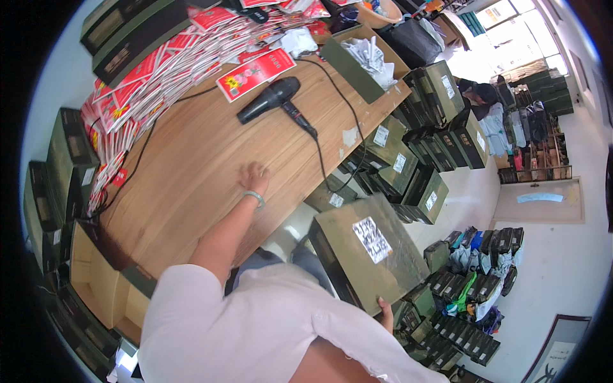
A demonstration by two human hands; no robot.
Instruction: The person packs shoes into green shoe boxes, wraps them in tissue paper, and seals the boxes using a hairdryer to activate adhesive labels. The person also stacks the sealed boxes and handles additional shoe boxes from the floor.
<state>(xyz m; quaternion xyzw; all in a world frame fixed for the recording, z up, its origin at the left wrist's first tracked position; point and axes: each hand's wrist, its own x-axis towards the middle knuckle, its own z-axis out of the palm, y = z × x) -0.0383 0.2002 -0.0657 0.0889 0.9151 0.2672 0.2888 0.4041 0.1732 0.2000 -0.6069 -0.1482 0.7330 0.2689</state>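
Nearest us, our right hand (385,311) grips the olive box (367,252) by its lower edge, fingers hidden beneath; we judge it mid-carry, needing a clear spot. Our left hand (254,179) rests flat, fingers loose, on the table (185,185). Beyond its fingertips lie a hairdryer (271,99) and an open box (361,60) of crumpled paper.

Olive-green labelled box (367,252), tilted beside table

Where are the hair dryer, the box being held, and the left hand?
hair dryer (271,99), head view, middle of its black body.
box (367,252), head view, its wrapped green top.
left hand (254,179), head view, back of the hand.
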